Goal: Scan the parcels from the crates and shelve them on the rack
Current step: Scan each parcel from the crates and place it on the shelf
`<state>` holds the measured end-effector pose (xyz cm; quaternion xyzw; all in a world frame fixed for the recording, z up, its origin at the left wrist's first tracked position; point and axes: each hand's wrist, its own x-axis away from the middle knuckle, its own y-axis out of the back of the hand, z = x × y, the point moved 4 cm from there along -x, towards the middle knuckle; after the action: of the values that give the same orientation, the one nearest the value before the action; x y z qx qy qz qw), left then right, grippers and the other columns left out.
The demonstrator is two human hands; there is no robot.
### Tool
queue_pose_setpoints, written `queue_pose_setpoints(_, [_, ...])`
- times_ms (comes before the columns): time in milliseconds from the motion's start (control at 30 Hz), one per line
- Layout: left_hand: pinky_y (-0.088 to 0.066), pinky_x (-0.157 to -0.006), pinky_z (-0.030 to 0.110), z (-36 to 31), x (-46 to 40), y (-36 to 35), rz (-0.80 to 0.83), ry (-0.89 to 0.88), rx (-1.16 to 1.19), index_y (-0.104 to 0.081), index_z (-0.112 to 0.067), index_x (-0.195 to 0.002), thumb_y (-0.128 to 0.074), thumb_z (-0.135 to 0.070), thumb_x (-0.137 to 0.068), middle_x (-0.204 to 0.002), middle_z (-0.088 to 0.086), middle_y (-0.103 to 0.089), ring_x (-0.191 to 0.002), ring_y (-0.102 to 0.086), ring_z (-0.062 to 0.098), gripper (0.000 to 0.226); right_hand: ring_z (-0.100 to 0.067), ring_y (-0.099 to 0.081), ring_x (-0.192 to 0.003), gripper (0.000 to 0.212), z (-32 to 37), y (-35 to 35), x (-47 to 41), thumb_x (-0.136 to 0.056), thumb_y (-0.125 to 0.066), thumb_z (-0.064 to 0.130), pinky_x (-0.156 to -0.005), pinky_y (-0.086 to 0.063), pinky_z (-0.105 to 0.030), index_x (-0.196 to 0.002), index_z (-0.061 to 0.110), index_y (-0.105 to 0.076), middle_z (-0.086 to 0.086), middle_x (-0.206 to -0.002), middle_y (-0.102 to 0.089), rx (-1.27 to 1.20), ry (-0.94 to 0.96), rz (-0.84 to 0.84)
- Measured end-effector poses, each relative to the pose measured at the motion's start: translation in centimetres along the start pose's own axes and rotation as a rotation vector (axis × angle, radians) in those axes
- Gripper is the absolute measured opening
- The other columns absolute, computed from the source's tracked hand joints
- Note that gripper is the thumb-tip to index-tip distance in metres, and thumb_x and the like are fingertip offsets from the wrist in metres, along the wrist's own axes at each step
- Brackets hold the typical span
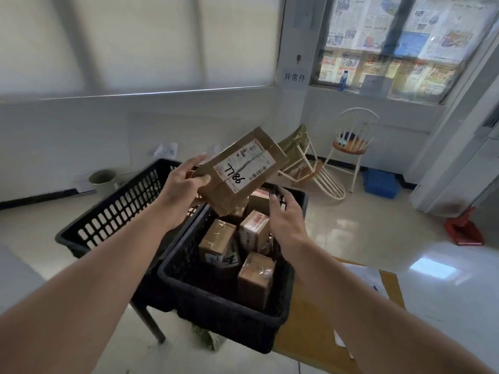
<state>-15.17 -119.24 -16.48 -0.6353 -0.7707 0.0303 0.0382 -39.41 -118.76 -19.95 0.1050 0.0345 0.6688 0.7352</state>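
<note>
L crate (113, 211), far left, sits beside and partly behind the R crate; what's in it can't be made out. L hand (186, 184) is up over the gap between the crates, thumb on top and fingers curled round the near-left end of the parcel (240, 176), so it carries the box alone. Parcel is in the air above the far end of the R crate (216, 311), tilted, label w/ "7786" facing the camera. Its long axis runs from the L hand, near-left, up to far-right; low corner dips toward the parcels left in the crate.

R hand (286, 220) is just right of and below that low corner, not touching. It looks to hold a thin dark device at the fingertips, prob. the scanner; too blurred to say how tight. Judgement: scan comes next, so the label has to face the R hand, which is already the closer one to it. Rack not in view.
</note>
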Motion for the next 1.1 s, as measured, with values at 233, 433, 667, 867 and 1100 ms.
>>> queue_pose_setpoints(233, [-0.055, -0.101, 0.061, -0.6, 7.6, 0.7, 0.113, 0.094, 0.025, -0.043, -0.062, -0.148, -0.059, -0.004, -0.099, -0.144, 0.017, -0.060, -0.126, -0.064, 0.042, 0.078, -0.034, -0.034, -0.154, 0.058, 3.1, -1.8, 0.8, -0.110, -0.043, 0.055, -0.113, -0.039, -0.048, -0.165, 0.052, -0.024, 0.000, -0.176, -0.022, -0.192, -0.018, 0.090])
queue_pose_setpoints(433, [-0.051, -0.104, 0.065, -1.6, 14.7, 3.9, 0.186, 0.126, -0.124, -0.032, -0.073, -0.147, -0.066, -0.004, -0.093, -0.138, 0.003, -0.068, -0.123, -0.067, 0.039, 0.094, -0.031, -0.037, -0.155, 0.063, 4.3, -5.6, 5.3, -0.106, -0.055, 0.050, -0.122, -0.038, -0.058, -0.163, 0.051, -0.027, 0.001, -0.174, -0.029, -0.320, 0.102, 0.278])
queue_pose_setpoints(667, [-0.051, -0.104, 0.059, -4.1, 23.0, 11.4, -0.136, -0.011, -0.279, -0.046, -0.069, -0.139, -0.079, -0.028, -0.083, -0.136, 0.003, -0.057, -0.128, -0.058, 0.030, 0.077, -0.026, -0.069, -0.122, 0.061, 7.4, -11.9, 14.3, -0.105, -0.062, 0.043, -0.091, -0.063, -0.061, -0.159, 0.052, -0.036, 0.004, -0.144, -0.059, -0.391, 0.231, 0.489])
queue_pose_setpoints(867, [-0.061, -0.084, 0.030, -7.0, 32.3, 19.9, -0.529, -0.266, -0.428, -0.062, -0.035, -0.121, -0.078, -0.035, -0.094, -0.128, -0.011, -0.066, -0.116, -0.064, 0.003, 0.032, -0.029, -0.074, -0.115, 0.054, 9.0, -18.7, 24.8, -0.107, -0.060, 0.040, -0.088, -0.064, -0.060, -0.154, 0.056, -0.039, -0.010, -0.140, -0.066, -0.377, 0.289, 0.622])
queue_pose_setpoints(1100, [-0.061, -0.076, 0.019, -8.5, 46.0, 30.1, -0.675, -0.275, -0.505, -0.052, -0.040, -0.133, -0.078, -0.027, -0.094, -0.121, -0.010, -0.070, -0.103, -0.070, -0.002, 0.049, -0.022, -0.076, -0.110, 0.059, 9.8, -26.8, 39.1, -0.107, -0.062, 0.037, -0.081, -0.067, -0.052, -0.160, 0.047, -0.039, -0.006, -0.140, -0.064, -0.422, 0.324, 0.771])
